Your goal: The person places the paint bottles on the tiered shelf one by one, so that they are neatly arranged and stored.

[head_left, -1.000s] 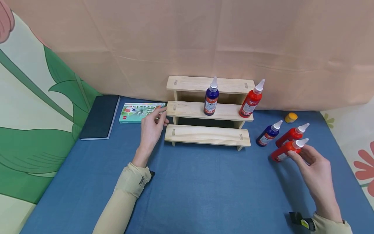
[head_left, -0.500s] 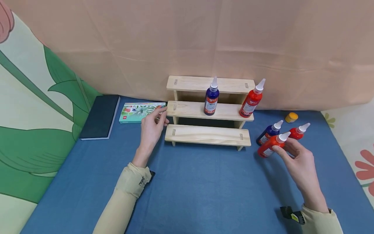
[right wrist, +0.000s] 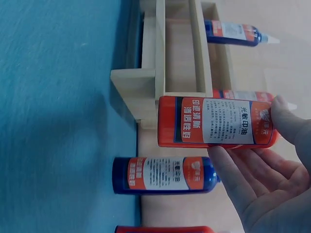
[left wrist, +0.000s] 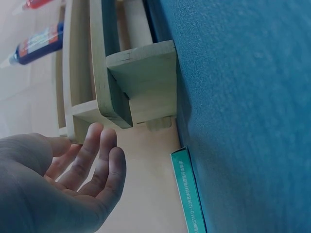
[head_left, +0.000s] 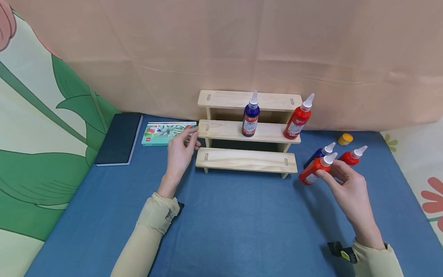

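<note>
A three-step wooden display rack (head_left: 246,159) stands at the middle back. My left hand (head_left: 181,148) is at the left end of its middle step, thumb and forefinger pinching the edge, the other fingers loosely bent. My right hand (head_left: 347,188) grips a red stamp-ink bottle (head_left: 313,171) with a white nozzle, tilted to the right, just right of the rack. In the right wrist view, thumb and fingers hold the red bottle (right wrist: 216,121) near its nozzle end. Partly hidden behind it stands a blue ink bottle (head_left: 314,156); another red bottle (head_left: 349,158) stands farther right.
On the rack's middle step stand a blue bottle (head_left: 250,119) and a red bottle (head_left: 297,122). A yellow cap (head_left: 345,139) lies at the back right. Left of the rack are a flat green box (head_left: 160,134) and a dark notebook (head_left: 119,138). A curtain (head_left: 242,46) hangs behind.
My right hand has carried the red bottle leftward and slightly away from me, from beside the other red bottle to in front of the blue one. The left hand has kept its place.
</note>
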Motion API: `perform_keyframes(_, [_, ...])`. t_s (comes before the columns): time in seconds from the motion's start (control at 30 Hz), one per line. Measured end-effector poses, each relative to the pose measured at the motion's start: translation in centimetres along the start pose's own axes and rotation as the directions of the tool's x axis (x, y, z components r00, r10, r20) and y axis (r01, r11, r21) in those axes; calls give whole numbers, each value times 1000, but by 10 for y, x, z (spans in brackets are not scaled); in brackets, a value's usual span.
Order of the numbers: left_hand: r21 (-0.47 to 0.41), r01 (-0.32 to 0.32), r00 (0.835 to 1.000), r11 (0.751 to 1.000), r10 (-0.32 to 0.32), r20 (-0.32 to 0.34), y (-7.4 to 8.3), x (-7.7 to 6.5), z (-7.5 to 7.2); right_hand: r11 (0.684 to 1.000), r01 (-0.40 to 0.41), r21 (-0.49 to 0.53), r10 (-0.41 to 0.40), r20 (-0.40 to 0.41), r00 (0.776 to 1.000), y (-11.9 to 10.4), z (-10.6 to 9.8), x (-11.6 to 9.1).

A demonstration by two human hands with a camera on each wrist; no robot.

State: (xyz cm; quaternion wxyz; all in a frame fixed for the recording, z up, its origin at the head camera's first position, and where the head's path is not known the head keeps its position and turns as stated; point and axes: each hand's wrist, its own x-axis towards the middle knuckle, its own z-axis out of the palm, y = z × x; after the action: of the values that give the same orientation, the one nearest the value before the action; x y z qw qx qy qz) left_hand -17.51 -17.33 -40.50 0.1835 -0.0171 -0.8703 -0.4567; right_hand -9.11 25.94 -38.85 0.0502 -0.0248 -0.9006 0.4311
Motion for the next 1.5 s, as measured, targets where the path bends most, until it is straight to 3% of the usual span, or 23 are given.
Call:
perform_keyframes(0.6, [0,-27,1000,1000,27,-14,-3,0,1,996,69,49,-69,3,998,-22,12,3])
perform_keyframes(1.27, [-11,-14,1000,1000,14,-12,-2,-1,0,976,144,161,-156,62,986,-63,40,16])
perform_keyframes(1.5, [-7,-18,1000,1000,18,-12,-2,0,0,968,133,213,-156,92,984,-72,49,22])
